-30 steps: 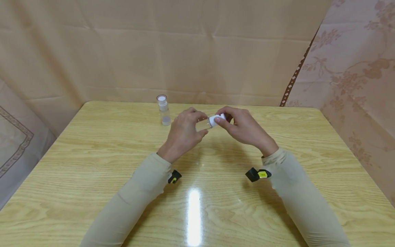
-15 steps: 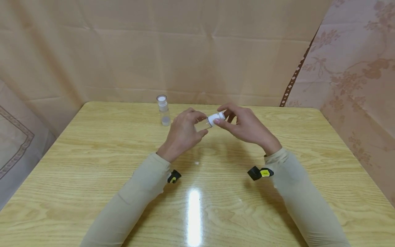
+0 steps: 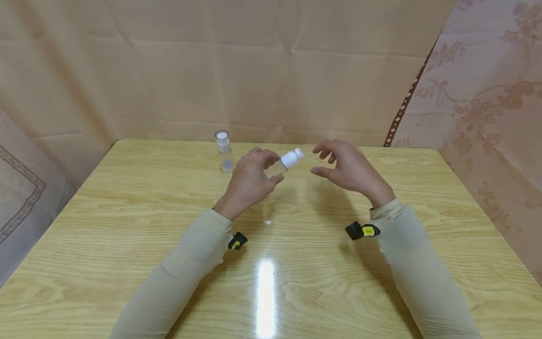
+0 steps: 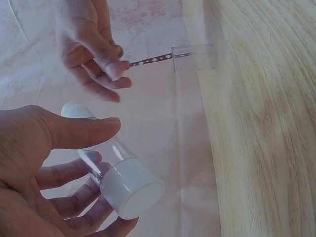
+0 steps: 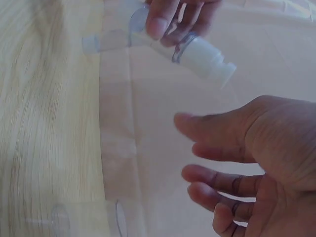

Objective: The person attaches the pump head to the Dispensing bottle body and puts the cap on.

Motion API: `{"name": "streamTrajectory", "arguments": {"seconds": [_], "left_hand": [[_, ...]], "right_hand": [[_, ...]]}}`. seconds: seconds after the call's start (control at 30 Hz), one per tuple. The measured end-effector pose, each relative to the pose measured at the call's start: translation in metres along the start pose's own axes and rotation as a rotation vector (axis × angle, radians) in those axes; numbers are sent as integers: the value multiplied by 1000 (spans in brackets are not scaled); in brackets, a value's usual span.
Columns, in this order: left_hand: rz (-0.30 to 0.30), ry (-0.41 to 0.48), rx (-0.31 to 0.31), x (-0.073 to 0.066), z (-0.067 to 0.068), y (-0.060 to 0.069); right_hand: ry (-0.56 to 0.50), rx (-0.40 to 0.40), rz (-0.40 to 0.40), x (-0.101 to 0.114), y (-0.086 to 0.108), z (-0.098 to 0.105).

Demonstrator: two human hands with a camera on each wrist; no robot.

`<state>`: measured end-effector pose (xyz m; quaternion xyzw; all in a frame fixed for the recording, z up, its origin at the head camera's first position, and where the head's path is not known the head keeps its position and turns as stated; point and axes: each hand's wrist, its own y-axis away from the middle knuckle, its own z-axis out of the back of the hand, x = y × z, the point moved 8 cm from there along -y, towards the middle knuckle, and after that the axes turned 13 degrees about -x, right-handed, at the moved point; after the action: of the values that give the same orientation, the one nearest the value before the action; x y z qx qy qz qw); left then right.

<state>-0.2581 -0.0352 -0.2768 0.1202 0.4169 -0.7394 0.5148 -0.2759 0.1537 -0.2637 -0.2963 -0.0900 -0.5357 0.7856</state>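
My left hand (image 3: 251,180) holds a small clear pump bottle (image 3: 290,160) with a white pump top, tilted up to the right above the table. In the left wrist view, thumb and fingers lie around its clear body, and its white base (image 4: 132,190) faces the camera. My right hand (image 3: 351,170) is just right of the pump top, apart from it, with loosely bent fingers and nothing held. A clear, hollow cylinder like a cap (image 4: 195,57) appears by the table edge in the left wrist view. Behind the left hand stands a similar capped bottle (image 3: 225,151).
The wooden table (image 3: 305,273) has a bright light reflection near its front. Beige cloth (image 3: 254,70) hangs behind its back edge, with floral cloth (image 3: 491,103) to the right. Each sleeve has a black wrist device, the right one (image 3: 362,230) marked yellow.
My right hand has let go of the pump bottle's white top and moved right, away from it. The left hand still holds the bottle, its top now tipped slightly higher.
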Motion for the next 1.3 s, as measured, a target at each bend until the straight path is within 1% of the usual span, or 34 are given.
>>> {"name": "streamTrajectory", "arguments": {"seconds": [0.1, 0.23, 0.4, 0.67, 1.07, 1.3], "left_hand": [[0, 8, -2, 0, 0, 0], [4, 16, -3, 1, 0, 1], [4, 21, -1, 1, 0, 1], [9, 20, 20, 2, -3, 1], [36, 1, 58, 4, -6, 2], [52, 1, 78, 4, -8, 3]], "right_hand": [[58, 27, -22, -5, 0, -2], [126, 64, -25, -11, 2, -5], [180, 99, -27, -19, 3, -10], [213, 174, -77, -33, 6, -18], [242, 223, -62, -39, 8, -27], [259, 231, -45, -42, 7, -32]]}}
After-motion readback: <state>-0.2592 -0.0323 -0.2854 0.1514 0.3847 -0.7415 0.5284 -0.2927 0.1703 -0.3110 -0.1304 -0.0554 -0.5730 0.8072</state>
